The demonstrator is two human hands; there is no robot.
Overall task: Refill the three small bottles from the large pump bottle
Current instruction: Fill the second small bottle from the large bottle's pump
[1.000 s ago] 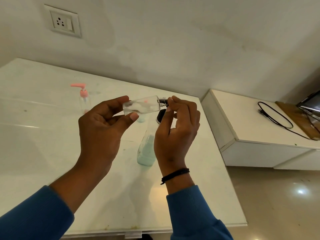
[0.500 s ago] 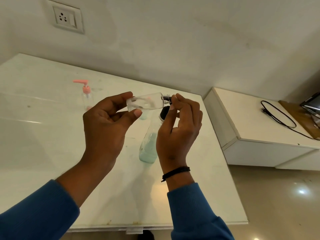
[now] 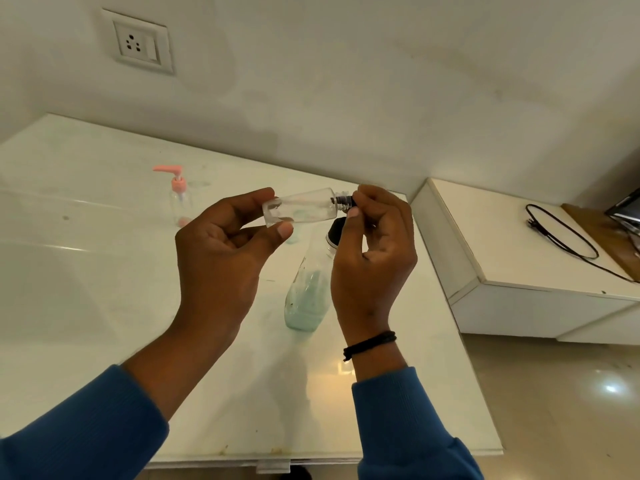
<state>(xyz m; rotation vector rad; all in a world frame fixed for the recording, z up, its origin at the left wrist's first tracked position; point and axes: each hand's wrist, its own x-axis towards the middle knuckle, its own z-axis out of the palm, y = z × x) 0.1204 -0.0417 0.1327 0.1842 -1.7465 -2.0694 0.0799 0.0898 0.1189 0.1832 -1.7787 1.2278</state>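
Small clear plastic bottle (image 3: 299, 211), cylindrical, seemingly empty, held on its side in the air above the glossy white table (image 3: 86, 306), base to the left, dark threaded neck to the right. Left hand (image 3: 221, 258) pinching the base end between curled fingers above and thumb below. Right hand (image 3: 374, 251) curled at the neck, fingertips closed round a small black cap (image 3: 344, 201); whether screwed on or loose cannot be told. Thin black band (image 3: 370, 344) around the right wrist; ribbed blue sleeves (image 3: 408, 424) on both forearms. Just behind the right hand, standing on the table, a larger clear plastic bottle (image 3: 306, 296) with a black-and-white top, pale green liquid filling only the lower part, streaks clinging to the inner wall. Farther back and to the left, well apart, a small clear pump bottle (image 3: 180, 202) with a pink pump head, upright, a trace of pink at the bottom. Off to the right, a low white cabinet (image 3: 519, 306), smooth and boxy, with a looped black cable (image 3: 561, 233) lying on top. On the wall beyond, a white socket plate (image 3: 138, 43).
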